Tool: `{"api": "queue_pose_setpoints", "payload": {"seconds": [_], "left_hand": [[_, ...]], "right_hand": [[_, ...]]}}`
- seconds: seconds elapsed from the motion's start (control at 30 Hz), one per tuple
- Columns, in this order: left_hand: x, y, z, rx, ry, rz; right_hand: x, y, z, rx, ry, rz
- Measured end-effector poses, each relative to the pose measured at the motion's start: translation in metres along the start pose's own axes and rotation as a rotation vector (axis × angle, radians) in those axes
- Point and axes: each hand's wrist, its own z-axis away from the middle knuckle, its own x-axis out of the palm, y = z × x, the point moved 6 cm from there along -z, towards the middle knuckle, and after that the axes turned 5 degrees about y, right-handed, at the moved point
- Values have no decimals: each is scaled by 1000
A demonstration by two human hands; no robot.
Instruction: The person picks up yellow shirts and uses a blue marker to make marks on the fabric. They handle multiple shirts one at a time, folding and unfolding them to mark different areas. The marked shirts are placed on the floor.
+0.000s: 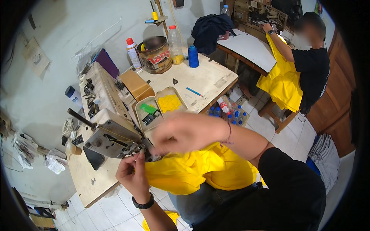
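Pinching yellow cloth (181,173) at the machine (110,131), left hand (133,173) sits lower centre. Right hand (185,133), blurred at centre, seems narrowly closed; what it holds I cannot tell. Tray (154,101) of yellow buttons (169,103) above. Co-worker (308,65) upper right.

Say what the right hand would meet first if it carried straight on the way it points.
The right hand, blurred, points left toward the sewing machine. It would probably meet the machine's head near the needle first, though depth is unclear.
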Motion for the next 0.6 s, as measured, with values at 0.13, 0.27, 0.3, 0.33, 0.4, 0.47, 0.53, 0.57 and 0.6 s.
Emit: {"api": "queue_pose_setpoints", "payload": {"seconds": [0.13, 0.27, 0.3, 0.33, 0.4, 0.47, 0.53, 0.57, 0.6], "left_hand": [[-10, 1, 3, -27, 10, 15], [-10, 4, -1, -26, -4, 23], [-10, 4, -1, -29, -8, 27], [-10, 3, -2, -32, -12, 32], [-9, 2, -2, -44, -20, 41], [-15, -1, -1, -50, 1, 36], [-16, -1, 2, -52, 7, 12], [-16, -1, 4, -54, 8, 2], [-22, -1, 7, -49, -20, -40]], "right_hand": [[-46, -14, -69, -232, 539, -139], [-46, -4, -123, -445, 512, -165], [-48, -5, -126, -341, 436, -204], [-51, -4, -123, -315, 470, -224], [-58, 0, -113, -254, 539, -257], [-57, -3, -92, -249, 533, -380], [-55, -3, -64, -216, 569, -452], [-52, 0, -50, -195, 606, -469], [-54, 5, -37, -179, 645, -487]]}}
